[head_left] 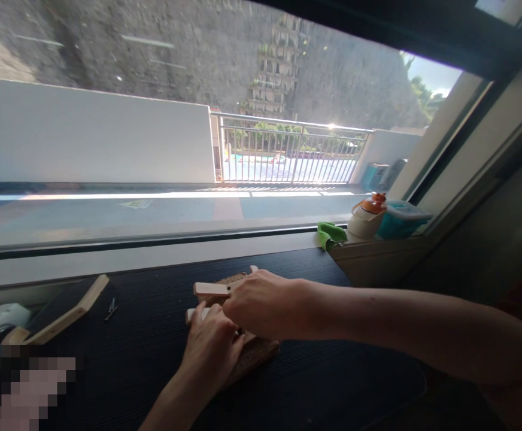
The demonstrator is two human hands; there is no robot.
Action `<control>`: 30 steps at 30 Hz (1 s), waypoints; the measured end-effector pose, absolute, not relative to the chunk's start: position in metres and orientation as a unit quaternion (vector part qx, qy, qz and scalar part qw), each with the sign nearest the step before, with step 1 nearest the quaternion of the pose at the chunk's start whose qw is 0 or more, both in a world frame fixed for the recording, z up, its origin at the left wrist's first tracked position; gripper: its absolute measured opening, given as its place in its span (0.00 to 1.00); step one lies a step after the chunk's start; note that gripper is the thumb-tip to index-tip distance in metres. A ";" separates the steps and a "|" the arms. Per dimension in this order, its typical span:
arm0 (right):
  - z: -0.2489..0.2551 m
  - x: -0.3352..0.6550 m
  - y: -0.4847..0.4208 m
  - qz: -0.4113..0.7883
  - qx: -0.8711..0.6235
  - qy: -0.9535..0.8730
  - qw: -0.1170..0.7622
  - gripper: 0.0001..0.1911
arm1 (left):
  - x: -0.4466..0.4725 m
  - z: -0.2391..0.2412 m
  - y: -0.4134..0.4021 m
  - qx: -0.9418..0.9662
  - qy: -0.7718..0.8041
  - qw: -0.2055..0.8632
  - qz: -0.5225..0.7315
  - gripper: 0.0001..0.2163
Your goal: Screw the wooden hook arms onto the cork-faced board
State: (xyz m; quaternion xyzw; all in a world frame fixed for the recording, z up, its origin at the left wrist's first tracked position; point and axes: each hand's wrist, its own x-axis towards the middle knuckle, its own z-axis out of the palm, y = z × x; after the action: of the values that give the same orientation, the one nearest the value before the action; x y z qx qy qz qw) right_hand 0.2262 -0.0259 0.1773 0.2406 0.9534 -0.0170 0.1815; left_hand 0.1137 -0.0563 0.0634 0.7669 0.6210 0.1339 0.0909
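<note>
My left hand (214, 341) grips a pale wooden strip (193, 315) low in the middle of the head view, fingers over its top. My right hand (263, 302) is closed in a fist right against it, reaching in from the right; what its fingers hold is hidden. Just beyond the left fingers lies another pale wooden strip (211, 290) with a dark spot near the right fist. Under both hands is a rough brown block or board (254, 359), mostly covered by them.
On the dark table (144, 359), several screws (111, 309) lie beside an angled wooden piece (70, 314) at left. A white device (3, 320) stands at the left edge. Near the window sill are a green cloth (330, 234), a bottle with an orange top (367, 216) and a teal container (400, 220).
</note>
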 end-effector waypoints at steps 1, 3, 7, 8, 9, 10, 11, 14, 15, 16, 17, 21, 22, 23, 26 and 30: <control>0.174 0.227 -0.024 -0.012 0.244 0.954 0.171 0.06 | 0.114 0.065 -0.057 0.770 0.617 0.092 0.134 0.13; 0.170 0.230 -0.021 -0.006 0.248 0.957 0.150 0.07 | 0.115 0.069 -0.058 0.777 0.608 0.095 0.134 0.10; 0.177 0.233 -0.021 -0.011 0.238 0.961 0.141 0.05 | 0.116 0.071 -0.058 0.784 0.599 0.096 0.133 0.09; 0.181 0.233 -0.023 -0.013 0.235 0.961 0.146 0.05 | 0.115 0.071 -0.058 0.782 0.601 0.095 0.135 0.10; 0.185 0.233 -0.024 -0.016 0.236 0.959 0.155 0.05 | 0.115 0.069 -0.057 0.779 0.604 0.094 0.136 0.11; 0.189 0.233 -0.026 -0.018 0.237 0.957 0.164 0.06 | 0.115 0.068 -0.057 0.776 0.608 0.093 0.137 0.12; 0.191 0.232 -0.027 -0.022 0.236 0.956 0.172 0.06 | 0.114 0.066 -0.056 0.773 0.612 0.092 0.137 0.13; 0.191 0.231 -0.026 -0.036 0.227 0.958 0.174 0.06 | 0.114 0.063 -0.055 0.766 0.622 0.090 0.136 0.14; 0.188 0.231 -0.025 -0.040 0.225 0.958 0.171 0.05 | 0.114 0.063 -0.055 0.765 0.623 0.091 0.135 0.14; 0.186 0.231 -0.023 -0.041 0.226 0.958 0.169 0.05 | 0.114 0.064 -0.056 0.766 0.622 0.092 0.135 0.13; 0.183 0.231 -0.021 -0.043 0.229 0.958 0.167 0.05 | 0.114 0.066 -0.056 0.768 0.620 0.093 0.136 0.12; 0.173 0.232 -0.015 -0.044 0.247 0.957 0.149 0.07 | 0.116 0.073 -0.057 0.783 0.599 0.105 0.128 0.09; 0.171 0.232 -0.014 -0.043 0.250 0.956 0.146 0.07 | 0.117 0.074 -0.057 0.784 0.598 0.107 0.125 0.09; 0.171 0.233 -0.014 -0.039 0.252 0.956 0.144 0.08 | 0.117 0.075 -0.057 0.783 0.600 0.108 0.122 0.10; 0.174 0.235 -0.015 -0.019 0.250 0.959 0.131 0.09 | 0.117 0.076 -0.058 0.780 0.606 0.104 0.119 0.11; 0.187 0.235 -0.018 -0.014 0.220 0.967 0.129 0.07 | 0.116 0.075 -0.059 0.780 0.606 0.098 0.121 0.11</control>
State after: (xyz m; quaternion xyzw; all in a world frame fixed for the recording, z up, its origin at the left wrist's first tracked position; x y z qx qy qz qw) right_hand 0.2348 -0.0183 0.1868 0.2196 0.9669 -0.0141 0.1292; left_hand 0.1163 -0.0585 0.0753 0.7802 0.6059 0.1213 0.0977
